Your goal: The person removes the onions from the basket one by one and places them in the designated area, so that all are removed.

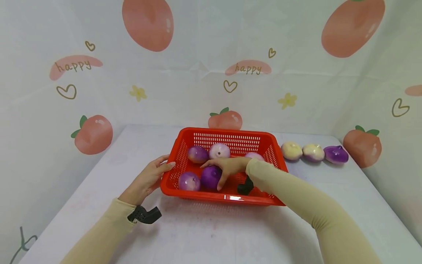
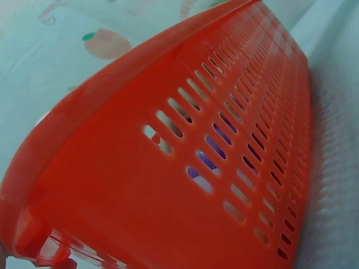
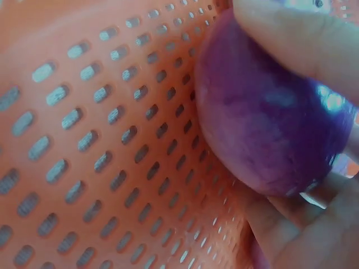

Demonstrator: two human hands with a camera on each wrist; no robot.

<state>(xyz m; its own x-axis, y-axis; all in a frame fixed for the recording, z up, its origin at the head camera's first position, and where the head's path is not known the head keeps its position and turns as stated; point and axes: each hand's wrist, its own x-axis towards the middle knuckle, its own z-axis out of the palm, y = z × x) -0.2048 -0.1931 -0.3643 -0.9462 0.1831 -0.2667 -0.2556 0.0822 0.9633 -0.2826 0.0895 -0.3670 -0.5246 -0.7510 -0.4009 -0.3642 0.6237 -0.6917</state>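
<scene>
Sitting in the right hand, the dark purple onion is clamped between thumb and fingers.

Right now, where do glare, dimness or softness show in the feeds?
Head: white glare streak on the near rim of the red basket; left wrist: dim, bluish, soft detail; right wrist: hazy, the basket looking orange, bright glint on the purple onion.

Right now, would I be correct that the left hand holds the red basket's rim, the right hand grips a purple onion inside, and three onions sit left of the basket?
Not quite: the head view shows the three onions sitting right of the red basket; the rest is correct.
</scene>
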